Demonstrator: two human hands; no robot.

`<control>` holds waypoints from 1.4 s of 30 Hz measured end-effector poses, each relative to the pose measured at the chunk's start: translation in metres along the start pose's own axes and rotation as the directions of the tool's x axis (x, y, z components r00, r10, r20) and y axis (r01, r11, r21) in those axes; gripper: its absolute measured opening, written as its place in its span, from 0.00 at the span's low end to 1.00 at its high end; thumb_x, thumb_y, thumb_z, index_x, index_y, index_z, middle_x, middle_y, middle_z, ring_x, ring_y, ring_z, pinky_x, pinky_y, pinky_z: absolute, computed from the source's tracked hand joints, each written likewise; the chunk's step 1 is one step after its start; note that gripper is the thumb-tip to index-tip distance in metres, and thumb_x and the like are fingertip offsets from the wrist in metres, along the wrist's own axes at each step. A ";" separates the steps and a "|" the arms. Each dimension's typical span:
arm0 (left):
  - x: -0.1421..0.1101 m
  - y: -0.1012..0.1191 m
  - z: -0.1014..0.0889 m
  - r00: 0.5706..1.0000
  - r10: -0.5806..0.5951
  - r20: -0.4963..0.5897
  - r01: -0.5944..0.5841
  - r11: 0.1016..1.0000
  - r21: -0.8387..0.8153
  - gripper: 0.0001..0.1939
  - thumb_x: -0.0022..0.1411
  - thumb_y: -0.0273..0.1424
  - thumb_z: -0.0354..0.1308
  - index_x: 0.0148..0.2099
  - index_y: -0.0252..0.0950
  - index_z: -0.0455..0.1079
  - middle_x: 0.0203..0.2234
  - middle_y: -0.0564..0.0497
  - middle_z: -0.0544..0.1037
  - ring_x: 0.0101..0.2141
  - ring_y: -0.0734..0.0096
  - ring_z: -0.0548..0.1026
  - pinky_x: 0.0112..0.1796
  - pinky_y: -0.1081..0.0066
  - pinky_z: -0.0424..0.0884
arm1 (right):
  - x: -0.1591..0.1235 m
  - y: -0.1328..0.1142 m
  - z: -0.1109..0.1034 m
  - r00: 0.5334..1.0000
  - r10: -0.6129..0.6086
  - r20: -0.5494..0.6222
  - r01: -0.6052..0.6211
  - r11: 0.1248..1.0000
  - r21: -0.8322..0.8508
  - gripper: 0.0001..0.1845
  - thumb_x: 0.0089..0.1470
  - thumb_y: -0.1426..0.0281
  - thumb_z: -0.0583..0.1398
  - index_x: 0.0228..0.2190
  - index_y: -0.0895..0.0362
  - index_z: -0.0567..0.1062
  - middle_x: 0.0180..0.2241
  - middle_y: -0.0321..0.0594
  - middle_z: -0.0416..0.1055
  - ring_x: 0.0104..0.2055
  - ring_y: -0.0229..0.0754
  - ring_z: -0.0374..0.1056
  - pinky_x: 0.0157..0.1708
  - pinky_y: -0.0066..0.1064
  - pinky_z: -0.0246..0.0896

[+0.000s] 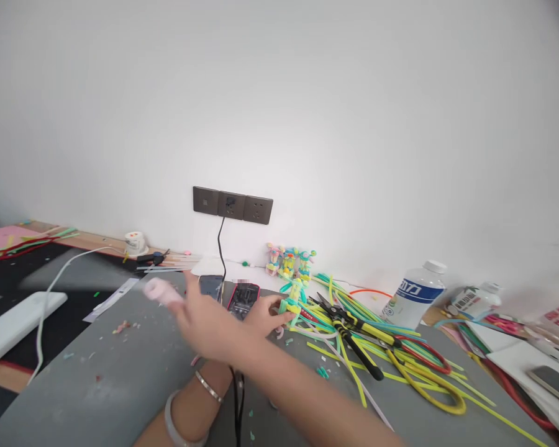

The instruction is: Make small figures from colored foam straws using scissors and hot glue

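My arms cross, the right forearm passing over the left. My left hand [263,315] pinches a small green and yellow figure [293,301], made of bent soft strips, upright on the grey mat [135,372]. My right hand [209,326] reaches out to the left, closed on a pale pink, tube-like object [162,292]; motion blurs it, so its kind is unclear. Behind the left hand stand several similar small figures [287,263] against the wall. Black-and-yellow pliers [347,326] lie to the right on a heap of coloured strips [391,360].
Two phones, one dark [210,287] and one red-edged [243,299], lie behind my hands. A capped bottle [414,295] stands at right. At left are a white power bank [21,326] with a cable and a small white tub [135,243]. Wall sockets [231,205] sit above.
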State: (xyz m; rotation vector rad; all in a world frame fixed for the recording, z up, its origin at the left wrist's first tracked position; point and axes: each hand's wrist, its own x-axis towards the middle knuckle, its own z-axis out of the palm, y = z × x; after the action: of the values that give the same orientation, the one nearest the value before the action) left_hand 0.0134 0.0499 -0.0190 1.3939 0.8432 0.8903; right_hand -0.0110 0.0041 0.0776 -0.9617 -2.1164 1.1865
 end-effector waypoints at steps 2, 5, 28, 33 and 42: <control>-0.001 0.001 0.001 0.999 0.020 0.042 -0.020 1.000 0.005 0.24 0.56 0.41 0.67 0.49 0.31 0.74 0.30 0.50 0.76 0.24 0.71 0.74 0.24 0.73 0.70 | 0.009 0.001 0.027 0.999 0.015 0.031 -0.002 0.926 -0.378 0.37 0.61 0.68 0.54 0.65 0.69 0.46 0.44 0.65 0.75 0.38 0.58 0.75 0.35 0.49 0.69; -0.002 0.003 0.002 0.997 0.060 0.043 -0.060 0.998 -0.005 0.28 0.53 0.42 0.68 0.52 0.30 0.74 0.31 0.49 0.77 0.22 0.74 0.73 0.22 0.75 0.67 | 0.013 0.008 0.053 0.992 -0.015 0.123 0.095 0.725 -0.682 0.41 0.62 0.69 0.55 0.67 0.68 0.42 0.47 0.63 0.74 0.42 0.58 0.76 0.34 0.47 0.73; -0.001 0.024 0.001 0.986 0.003 -0.167 0.010 0.997 0.079 0.22 0.53 0.44 0.64 0.46 0.35 0.71 0.39 0.45 0.81 0.29 0.67 0.77 0.23 0.75 0.69 | -0.178 0.083 -0.129 0.834 0.477 -0.276 -0.544 0.796 -0.267 0.07 0.49 0.78 0.59 0.24 0.57 0.75 0.23 0.34 0.68 0.26 0.36 0.62 0.25 0.26 0.51; -0.001 0.023 0.001 0.987 -0.005 -0.164 0.027 0.990 0.136 0.25 0.52 0.47 0.65 0.46 0.35 0.71 0.36 0.46 0.80 0.27 0.69 0.75 0.21 0.76 0.66 | -0.199 0.108 -0.100 0.786 0.518 -0.338 -0.595 0.782 -0.185 0.07 0.48 0.78 0.59 0.27 0.57 0.76 0.24 0.34 0.69 0.27 0.37 0.63 0.26 0.26 0.52; -0.002 0.032 0.007 0.984 -0.003 -0.176 0.031 0.988 0.153 0.26 0.47 0.48 0.67 0.42 0.36 0.72 0.27 0.51 0.76 0.26 0.68 0.73 0.21 0.76 0.66 | -0.197 0.110 -0.091 0.766 0.533 -0.361 -0.620 0.762 -0.190 0.07 0.49 0.79 0.59 0.27 0.57 0.76 0.25 0.35 0.71 0.28 0.37 0.64 0.26 0.25 0.50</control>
State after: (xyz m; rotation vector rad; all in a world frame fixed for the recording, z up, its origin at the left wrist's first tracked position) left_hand 0.0183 0.0448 0.0131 1.4549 1.0760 0.9605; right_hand 0.2103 -0.0653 0.0050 -1.9231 -1.8317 0.9089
